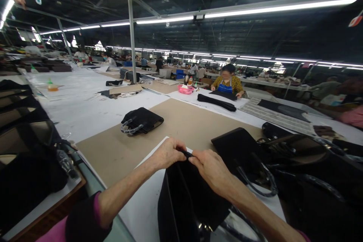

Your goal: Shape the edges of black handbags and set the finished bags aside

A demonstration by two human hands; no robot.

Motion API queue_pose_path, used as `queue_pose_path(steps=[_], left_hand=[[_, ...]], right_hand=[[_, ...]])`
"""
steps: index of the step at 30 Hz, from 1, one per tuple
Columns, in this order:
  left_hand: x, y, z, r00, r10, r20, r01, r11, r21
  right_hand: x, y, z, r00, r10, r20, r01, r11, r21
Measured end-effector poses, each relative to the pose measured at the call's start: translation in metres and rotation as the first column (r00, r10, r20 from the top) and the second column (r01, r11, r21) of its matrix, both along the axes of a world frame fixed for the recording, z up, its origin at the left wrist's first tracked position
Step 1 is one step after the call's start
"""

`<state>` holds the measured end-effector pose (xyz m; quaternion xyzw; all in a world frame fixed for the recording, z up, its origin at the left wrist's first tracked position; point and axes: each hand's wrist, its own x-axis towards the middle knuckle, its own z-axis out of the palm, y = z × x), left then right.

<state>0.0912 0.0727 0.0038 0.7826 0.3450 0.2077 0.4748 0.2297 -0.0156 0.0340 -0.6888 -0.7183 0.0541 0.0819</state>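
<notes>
A black handbag stands on white paper at the near edge of the table, its open side towards me. My left hand pinches the bag's top edge between thumb and fingers. Close beside it, my right hand grips the same edge, the two thumbs almost meeting. Metal fittings and a plastic-wrapped handle show low on the bag, partly hidden by my right forearm. To the right lies another black bag with a wrapped handle. Farther off, a folded black bag with clear-wrapped handles rests on the brown board.
Black bags are lined up on the left. More bags crowd the right side. Across the table a person in a blue apron handles a black piece. A pink basket, black strips and a metal post stand beyond the brown board.
</notes>
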Motion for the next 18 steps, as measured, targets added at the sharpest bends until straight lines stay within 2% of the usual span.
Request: queue_pose_path(steps=[3,8,14,18], left_hand=[[-0.0017,0.0015,-0.0013,0.998,-0.042,0.039,0.043,0.999,-0.021],[-0.0040,0.0018,-0.0018,0.998,-0.060,0.015,0.059,0.997,0.042],[-0.0053,-0.0029,0.0055,0.999,-0.028,-0.023,0.030,0.992,0.123],[-0.0050,-0.0031,0.0050,0.999,-0.006,-0.042,0.011,0.992,0.126]], right_hand=[[-0.0007,-0.0024,-0.0012,1.000,0.008,0.029,-0.009,1.000,0.017],[-0.0013,-0.0046,-0.0038,0.998,0.004,0.062,-0.006,0.999,0.034],[-0.0019,-0.0030,-0.0066,0.995,0.046,0.084,-0.050,0.998,0.038],[-0.0046,-0.0042,-0.0025,0.997,0.021,0.069,-0.021,1.000,-0.005]])
